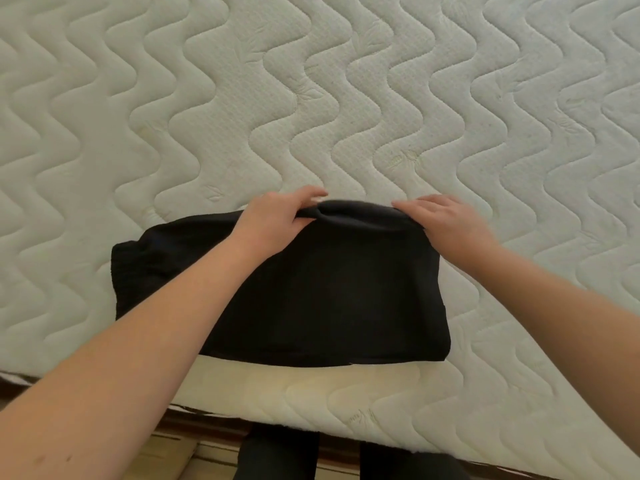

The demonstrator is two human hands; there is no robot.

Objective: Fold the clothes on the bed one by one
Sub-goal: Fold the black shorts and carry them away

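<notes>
Pinching the far edge of the black garment [311,289] with our left hand [277,220] while our right hand [450,223] rests spread on it near the bed's [450,98] front edge, we risk a crooked fold if one side slips.

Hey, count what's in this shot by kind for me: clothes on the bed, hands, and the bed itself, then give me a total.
Clothes: 1, a black garment, partly folded.
Hands: 2, the left hand and the right hand, both at the garment's far edge.
Mattress: 1, white and quilted.
Total: 4
</notes>
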